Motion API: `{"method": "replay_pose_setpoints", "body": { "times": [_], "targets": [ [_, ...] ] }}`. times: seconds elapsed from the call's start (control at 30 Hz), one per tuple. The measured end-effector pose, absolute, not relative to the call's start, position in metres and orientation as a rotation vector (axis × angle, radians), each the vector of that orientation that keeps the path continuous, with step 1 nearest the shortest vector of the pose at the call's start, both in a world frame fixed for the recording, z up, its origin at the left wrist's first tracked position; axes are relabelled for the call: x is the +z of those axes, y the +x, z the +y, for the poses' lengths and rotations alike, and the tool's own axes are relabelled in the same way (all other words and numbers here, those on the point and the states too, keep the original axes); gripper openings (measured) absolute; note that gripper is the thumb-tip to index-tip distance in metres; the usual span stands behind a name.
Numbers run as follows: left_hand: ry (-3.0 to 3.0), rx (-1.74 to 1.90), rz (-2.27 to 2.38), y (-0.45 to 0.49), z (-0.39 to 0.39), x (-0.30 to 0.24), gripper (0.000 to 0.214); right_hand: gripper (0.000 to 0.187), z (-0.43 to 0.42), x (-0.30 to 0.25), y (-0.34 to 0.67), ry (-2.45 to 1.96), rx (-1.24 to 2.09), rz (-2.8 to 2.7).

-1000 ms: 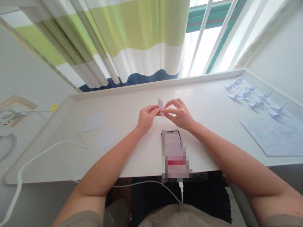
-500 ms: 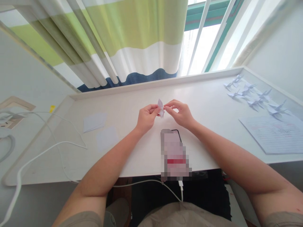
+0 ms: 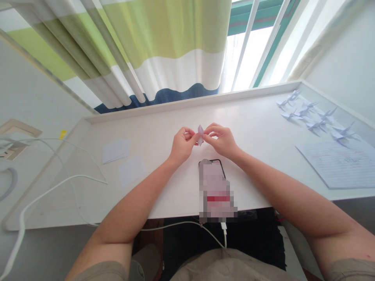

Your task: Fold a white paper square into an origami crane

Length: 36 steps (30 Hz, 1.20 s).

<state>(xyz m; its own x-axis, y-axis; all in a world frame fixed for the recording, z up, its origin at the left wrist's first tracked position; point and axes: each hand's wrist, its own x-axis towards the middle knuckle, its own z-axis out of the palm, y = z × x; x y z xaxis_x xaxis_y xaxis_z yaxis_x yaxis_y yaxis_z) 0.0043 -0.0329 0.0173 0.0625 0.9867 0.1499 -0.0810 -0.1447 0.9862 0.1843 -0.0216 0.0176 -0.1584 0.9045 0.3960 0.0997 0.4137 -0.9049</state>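
A small piece of folded white paper [image 3: 200,128] is pinched between both hands above the middle of the desk. My left hand [image 3: 184,145] grips it from the left, thumb and fingers closed. From the right, my right hand [image 3: 222,139] pinches its edge between thumb and forefinger, the other fingers curled. The paper's pointed ends show above and below the fingertips; its middle is hidden by them. Just nearer than the hands lies a phone [image 3: 218,164], its screen blurred out.
Several folded paper cranes [image 3: 318,125] stand at the back right, behind a lined notepad [image 3: 340,164]. Loose white paper squares [image 3: 115,151] lie on the left. A white cable [image 3: 64,180] crosses the desk's left side; another cable [image 3: 225,234] plugs into the phone. A raised rim [image 3: 193,103] borders the back.
My right hand has moved slightly left, and its fingertips now close on the folded paper. The paper has turned a little and sits more upright between the hands.
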Motion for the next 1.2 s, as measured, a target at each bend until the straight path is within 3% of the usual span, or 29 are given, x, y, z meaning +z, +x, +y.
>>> {"method": "replay_pose_setpoints", "body": {
  "times": [0.27,0.5,0.67,0.87,0.97,1.07,1.2],
  "targets": [
    [1.394,1.326,1.031,0.004,-0.033,0.012,0.042,0.032,-0.020,0.021,0.186,-1.011,1.055,-1.524],
    [1.764,1.349,1.064,0.003,-0.040,0.018,0.008,0.039,-0.021,0.023,0.189,-0.976,1.136,-1.458],
    [1.742,1.273,1.067,0.001,-0.044,0.025,0.022,0.038,-0.019,0.023,0.189,-0.959,1.312,-1.387],
    [1.802,1.341,1.091,0.000,-0.042,0.022,0.010,0.038,-0.015,0.019,0.189,-1.022,1.482,-1.248],
    [1.817,1.378,1.085,-0.001,-0.039,0.022,0.007,0.042,-0.015,0.016,0.189,-1.022,1.381,-1.255],
    [1.771,1.437,1.125,-0.003,-0.036,0.024,0.006,0.036,-0.018,0.017,0.188,-0.992,1.103,-1.464],
    [1.571,1.416,1.165,-0.003,-0.033,0.025,0.023,0.031,-0.024,0.022,0.188,-0.902,0.818,-1.681]
  ]
}}
